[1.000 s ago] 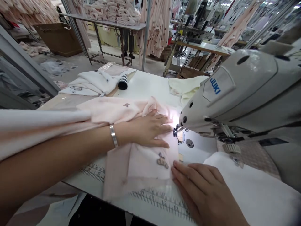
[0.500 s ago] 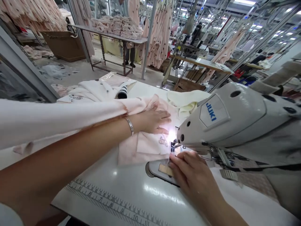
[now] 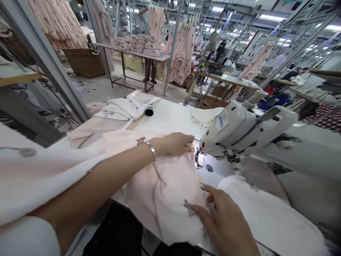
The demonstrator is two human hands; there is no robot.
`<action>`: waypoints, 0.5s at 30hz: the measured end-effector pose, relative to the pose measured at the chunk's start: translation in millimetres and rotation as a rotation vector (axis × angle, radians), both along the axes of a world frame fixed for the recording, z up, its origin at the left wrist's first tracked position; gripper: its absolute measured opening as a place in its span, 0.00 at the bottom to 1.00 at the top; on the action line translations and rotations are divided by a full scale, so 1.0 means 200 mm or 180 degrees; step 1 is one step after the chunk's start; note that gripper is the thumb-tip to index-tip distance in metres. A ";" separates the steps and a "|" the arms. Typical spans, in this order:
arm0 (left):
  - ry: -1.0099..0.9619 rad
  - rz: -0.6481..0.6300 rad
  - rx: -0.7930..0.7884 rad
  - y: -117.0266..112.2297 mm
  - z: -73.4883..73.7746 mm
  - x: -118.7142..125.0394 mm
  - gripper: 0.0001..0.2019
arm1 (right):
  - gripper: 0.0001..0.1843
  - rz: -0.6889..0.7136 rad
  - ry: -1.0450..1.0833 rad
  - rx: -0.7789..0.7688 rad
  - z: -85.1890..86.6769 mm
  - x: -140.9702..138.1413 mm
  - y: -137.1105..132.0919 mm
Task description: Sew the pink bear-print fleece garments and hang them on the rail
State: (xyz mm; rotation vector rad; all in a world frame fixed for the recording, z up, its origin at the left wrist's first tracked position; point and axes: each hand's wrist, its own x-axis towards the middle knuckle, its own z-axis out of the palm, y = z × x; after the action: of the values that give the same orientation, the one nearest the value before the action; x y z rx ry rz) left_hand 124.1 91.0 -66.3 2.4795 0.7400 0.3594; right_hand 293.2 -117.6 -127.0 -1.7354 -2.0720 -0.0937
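Observation:
Pale pink fabric [image 3: 170, 185] with small printed motifs drapes over the front edge of the sewing table. My left hand [image 3: 177, 144], with a silver bracelet at the wrist, is closed on its upper edge, close beside the lit presser foot [image 3: 197, 156]. Lower down, my right hand [image 3: 223, 213] pinches the fabric's right edge, thumb on top near a printed motif. Whether a small tool lies under its fingers I cannot make out. The white sewing machine [image 3: 237, 124] stands just right of the fabric, its head over the needle area.
A black-and-white thread cone [image 3: 149, 109] lies at the back of the table near folded white fabric [image 3: 122, 108]. Pale yellow cloth [image 3: 205, 115] is behind the machine head. White fabric [image 3: 269, 213] covers the right side. A metal post [image 3: 53, 60] rises at left.
The fabric has been pulled toward me and now hangs over the front edge, covering the ruler. My left hand has gone from flat to closed; my right hand has moved lower, away from the presser foot.

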 end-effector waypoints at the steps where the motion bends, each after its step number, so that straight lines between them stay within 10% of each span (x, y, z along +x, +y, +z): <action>1: -0.0096 0.0011 -0.0087 -0.01 0.03 -0.03 0.08 | 0.22 -0.0050 -0.0002 -0.0032 -0.01 0.01 0.01; 6: -0.0523 -0.0217 -0.0172 -0.36 0.20 -0.33 0.06 | 0.09 -0.0079 -0.0107 0.0399 0.06 0.11 -0.03; 10: 0.0512 -0.1000 0.0641 -0.72 0.29 -0.50 0.09 | 0.08 0.0806 -0.0269 0.0470 0.17 0.11 -0.14; 15: 0.0509 -0.1133 0.0181 -0.82 0.31 -0.54 0.20 | 0.11 0.1121 -0.0354 0.0536 0.27 0.15 -0.17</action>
State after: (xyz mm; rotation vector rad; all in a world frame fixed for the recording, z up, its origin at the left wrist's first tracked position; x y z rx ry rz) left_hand 16.3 -73.7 -3.9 2.6507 0.3385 0.0519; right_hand 323.2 -151.2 -72.8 -1.2735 -2.3427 -0.2542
